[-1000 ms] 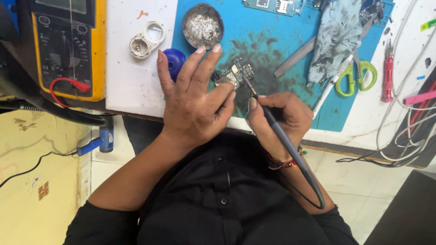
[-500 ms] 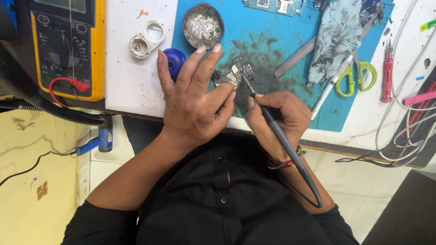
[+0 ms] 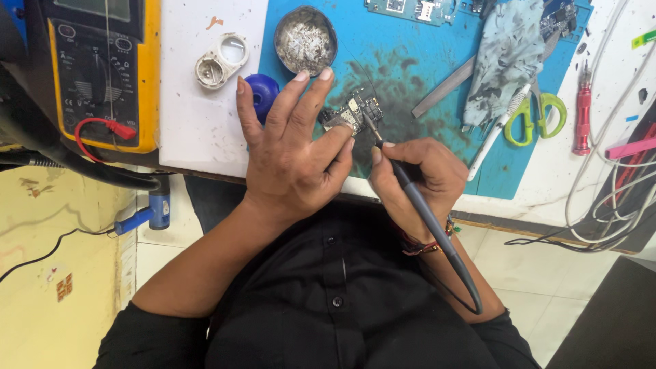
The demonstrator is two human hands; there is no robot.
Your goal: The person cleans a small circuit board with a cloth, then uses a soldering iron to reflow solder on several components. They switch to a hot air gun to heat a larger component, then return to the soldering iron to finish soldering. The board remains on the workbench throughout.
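While your left hand (image 3: 290,160) pins the small circuit board (image 3: 354,113) flat on the blue mat (image 3: 410,147), near the middle of the bench (image 3: 198,130), your right hand (image 3: 413,178) holds the soldering iron (image 3: 410,198) like a pen, its tip on the board. Your left fingertips sit just beside that tip, so a slip could burn them. If the board slides, the tip could touch the wrong spot. The cord could also tug the iron.
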